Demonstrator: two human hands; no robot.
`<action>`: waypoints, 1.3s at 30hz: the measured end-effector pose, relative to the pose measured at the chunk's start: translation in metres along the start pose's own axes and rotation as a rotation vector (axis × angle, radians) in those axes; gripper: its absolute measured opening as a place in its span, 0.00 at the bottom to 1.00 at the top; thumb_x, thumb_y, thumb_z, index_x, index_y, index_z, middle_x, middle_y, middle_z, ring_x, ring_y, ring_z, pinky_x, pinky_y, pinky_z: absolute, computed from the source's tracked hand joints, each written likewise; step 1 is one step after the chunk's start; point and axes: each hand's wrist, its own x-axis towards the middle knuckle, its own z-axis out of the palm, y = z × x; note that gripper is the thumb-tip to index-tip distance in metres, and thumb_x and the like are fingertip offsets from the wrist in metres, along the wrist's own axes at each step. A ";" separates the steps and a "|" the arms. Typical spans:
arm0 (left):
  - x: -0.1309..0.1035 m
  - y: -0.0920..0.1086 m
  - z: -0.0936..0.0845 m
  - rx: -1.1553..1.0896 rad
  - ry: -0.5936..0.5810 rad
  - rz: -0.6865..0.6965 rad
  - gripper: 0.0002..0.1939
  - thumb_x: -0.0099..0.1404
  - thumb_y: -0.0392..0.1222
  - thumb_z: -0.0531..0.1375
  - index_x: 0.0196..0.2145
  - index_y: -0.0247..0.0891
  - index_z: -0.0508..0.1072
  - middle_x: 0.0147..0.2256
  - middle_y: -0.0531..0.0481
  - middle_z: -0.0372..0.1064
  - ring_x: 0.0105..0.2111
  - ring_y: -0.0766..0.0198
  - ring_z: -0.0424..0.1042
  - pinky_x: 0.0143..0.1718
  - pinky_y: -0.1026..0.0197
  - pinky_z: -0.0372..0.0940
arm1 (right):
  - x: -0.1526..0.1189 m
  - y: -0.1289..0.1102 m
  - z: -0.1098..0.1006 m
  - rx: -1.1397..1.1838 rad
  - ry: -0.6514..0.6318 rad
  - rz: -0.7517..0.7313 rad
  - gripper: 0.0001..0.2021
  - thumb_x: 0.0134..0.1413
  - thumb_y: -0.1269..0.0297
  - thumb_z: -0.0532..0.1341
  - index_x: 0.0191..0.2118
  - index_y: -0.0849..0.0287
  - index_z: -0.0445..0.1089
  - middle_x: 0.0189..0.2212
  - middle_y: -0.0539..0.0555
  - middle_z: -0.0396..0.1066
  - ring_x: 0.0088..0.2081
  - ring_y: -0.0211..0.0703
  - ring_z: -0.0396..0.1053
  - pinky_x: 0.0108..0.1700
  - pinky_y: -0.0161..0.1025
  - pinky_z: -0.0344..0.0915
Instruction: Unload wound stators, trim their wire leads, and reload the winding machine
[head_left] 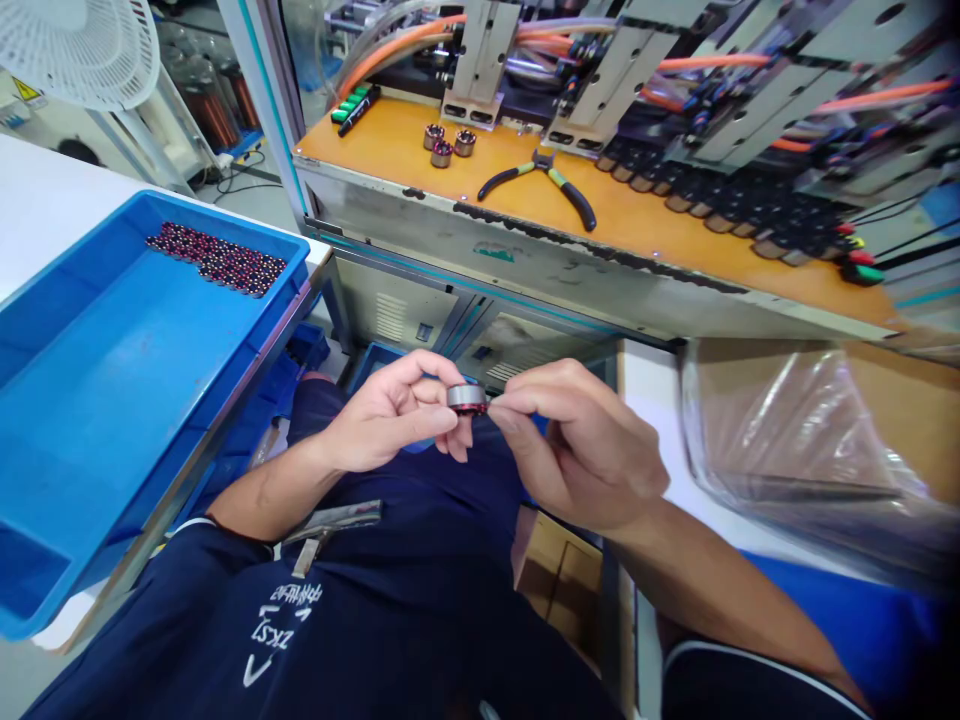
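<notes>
My left hand (379, 418) holds a small motor stator (466, 396) by its rim, between thumb and fingers, above my lap. The stator has a grey metal ring with dark red windings showing beneath it. At its right side my right hand (589, 440) is closed in a pinch, thumb against forefinger. Whatever lies between those fingertips is too small to make out; they are right beside the windings. On the orange bench ahead stand three similar stators (442, 153), and cutting pliers (541, 163) lie near them with handles spread.
A blue tray (142, 330) on the left table carries rows of stators along its far end. Green and black markers (356, 108) lie at the bench's left. Machine fixtures with orange hoses rise behind. Plastic wrap (810, 430) covers cardboard at right.
</notes>
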 end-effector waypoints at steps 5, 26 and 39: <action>0.000 -0.002 0.004 -0.006 0.136 0.187 0.12 0.59 0.33 0.67 0.37 0.41 0.69 0.47 0.52 0.73 0.42 0.63 0.79 0.43 0.61 0.73 | -0.001 0.000 0.005 0.049 0.107 0.123 0.07 0.57 0.78 0.61 0.36 0.58 0.69 0.28 0.51 0.69 0.28 0.36 0.65 0.29 0.34 0.63; 0.008 -0.008 0.002 0.229 0.213 0.269 0.13 0.59 0.39 0.68 0.35 0.39 0.66 0.42 0.50 0.74 0.31 0.67 0.78 0.31 0.65 0.73 | -0.005 0.001 0.013 0.120 0.187 0.186 0.06 0.57 0.77 0.62 0.34 0.58 0.70 0.27 0.50 0.70 0.27 0.35 0.65 0.28 0.35 0.63; 0.005 -0.007 -0.009 0.432 0.244 0.376 0.12 0.58 0.36 0.68 0.41 0.43 0.76 0.48 0.47 0.76 0.46 0.59 0.78 0.50 0.53 0.72 | -0.011 -0.008 0.025 0.879 0.052 0.807 0.08 0.56 0.65 0.66 0.28 0.61 0.70 0.20 0.47 0.67 0.23 0.32 0.64 0.26 0.31 0.63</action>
